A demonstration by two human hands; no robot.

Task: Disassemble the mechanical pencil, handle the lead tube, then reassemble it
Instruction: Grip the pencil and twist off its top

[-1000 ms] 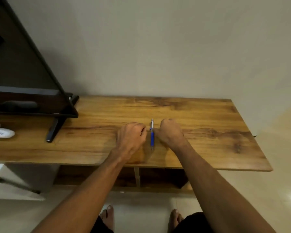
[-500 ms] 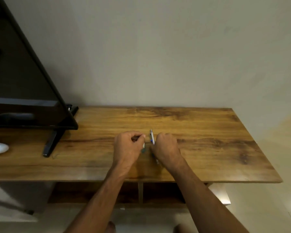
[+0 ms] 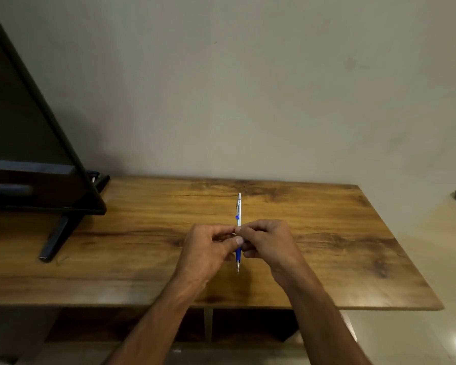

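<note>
Nearest the camera, two bare forearms reach out over the front edge of the wooden table [image 3: 327,248], and both hands meet on the pencil [image 3: 238,217], which is our landmark. It is held just above the middle of the tabletop, lengthwise away from the person, metal tip nearest, silver upper barrel and clip pointing toward the wall [image 3: 248,88].

Left of the pencil, the left hand [image 3: 208,248] has thumb and fingertips pressed together on the barrel around the join between blue grip and silver tube. Right of the pencil, the right hand [image 3: 267,243] curls in and pinches the same stretch, its fingers closed on the barrel from the other side. The pencil looks whole, so this reads as the very start of taking it apart.

To do it well: the hands seem bunched too close. One should hold the blue grip section firm while the other slides up the silver barrel for purchase, then twist in opposite directions along the pencil's own line, never bending it. Keep it low over the table so a freed spring or tip does not roll away.

Far left of the pencil stands a dark television [image 3: 37,164] on its angled foot, well apart.
</note>
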